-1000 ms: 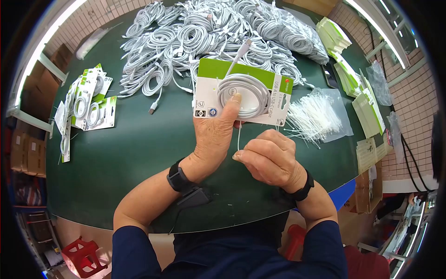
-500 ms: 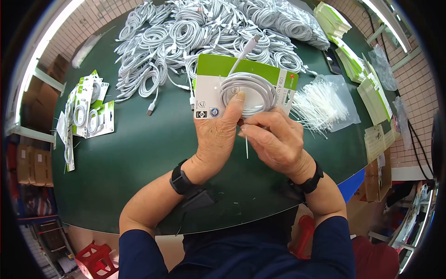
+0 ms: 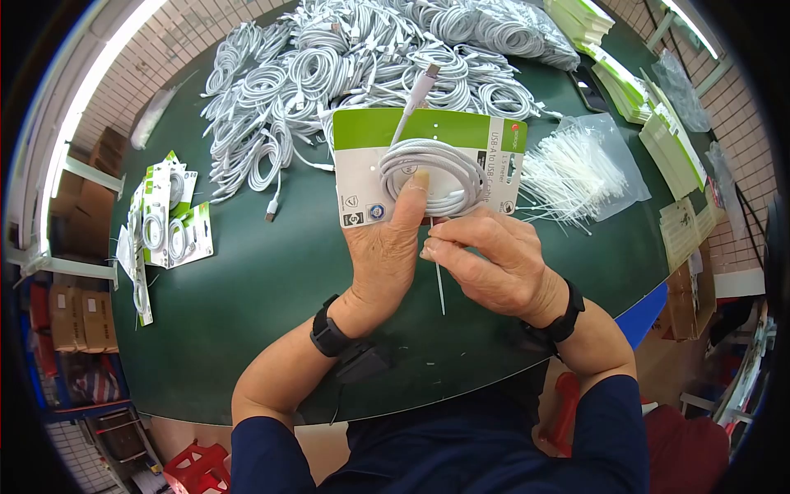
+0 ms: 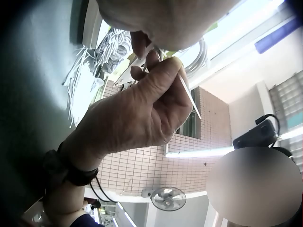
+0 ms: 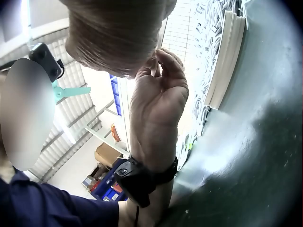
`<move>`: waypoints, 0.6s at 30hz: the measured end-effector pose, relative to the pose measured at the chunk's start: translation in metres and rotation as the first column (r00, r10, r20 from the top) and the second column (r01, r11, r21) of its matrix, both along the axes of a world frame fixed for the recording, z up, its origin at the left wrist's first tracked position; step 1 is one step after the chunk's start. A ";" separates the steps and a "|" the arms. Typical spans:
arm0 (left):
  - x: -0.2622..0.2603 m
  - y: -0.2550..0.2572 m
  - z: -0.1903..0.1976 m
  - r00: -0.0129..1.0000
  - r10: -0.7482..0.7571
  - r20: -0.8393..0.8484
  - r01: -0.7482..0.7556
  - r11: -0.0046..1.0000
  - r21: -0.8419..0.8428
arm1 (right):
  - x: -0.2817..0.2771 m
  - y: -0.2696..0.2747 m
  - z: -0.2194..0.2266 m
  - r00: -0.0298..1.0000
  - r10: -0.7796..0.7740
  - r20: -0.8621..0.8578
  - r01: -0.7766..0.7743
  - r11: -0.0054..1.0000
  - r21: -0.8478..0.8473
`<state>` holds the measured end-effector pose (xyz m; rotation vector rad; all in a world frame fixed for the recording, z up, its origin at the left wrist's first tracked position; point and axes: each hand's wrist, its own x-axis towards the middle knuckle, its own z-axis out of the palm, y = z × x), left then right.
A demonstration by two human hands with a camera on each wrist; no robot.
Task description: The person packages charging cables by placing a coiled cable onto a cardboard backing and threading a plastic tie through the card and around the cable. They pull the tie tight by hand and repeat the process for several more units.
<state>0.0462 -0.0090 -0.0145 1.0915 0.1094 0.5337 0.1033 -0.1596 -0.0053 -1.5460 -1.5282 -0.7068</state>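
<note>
My left hand [image 3: 385, 247] holds up a green and white retail card [image 3: 350, 169], its thumb pressed on the front inside a coiled white USB cable [image 3: 473, 177]. One plug end of the cable sticks up past the card's top edge. At the card's lower edge, my right hand [image 3: 498, 263] pinches a thin white cable tie [image 3: 440, 292], whose tail hangs below the fingertips. The left wrist view shows that tie [image 4: 191, 98] jutting from between the right hand's [image 4: 137, 113] thumb and finger. The left hand's fingers behind the card are hidden in the head view.
Coiled cables [image 3: 321, 74] are heaped at the back of the green table [image 3: 247, 346]. Loose cable ties [image 3: 576, 173] lie on a clear bag at right. Stacked cards [image 3: 671, 152] and a phone [image 3: 589, 89] are farther right. Finished-looking carded cables [image 3: 164, 222] lie at left.
The right hand has moved up from below to the card's lower edge. The tie, earlier stretched between card and fingers, now has its tail hanging below them. The left hand keeps its hold.
</note>
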 end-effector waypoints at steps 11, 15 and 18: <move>0.000 -0.001 -0.005 0.998 0.054 0.033 -0.055 0.998 0.021 | 0.003 0.001 -0.001 0.999 0.038 0.009 -0.038 0.999 0.029; -0.001 -0.002 -0.003 0.998 0.061 0.031 -0.062 0.997 0.043 | 0.003 0.002 -0.004 0.999 0.037 0.013 -0.037 0.999 0.040; -0.001 -0.003 -0.003 0.998 0.060 0.036 -0.062 0.997 0.043 | 0.003 0.001 -0.003 0.999 0.042 -0.001 -0.042 0.998 0.043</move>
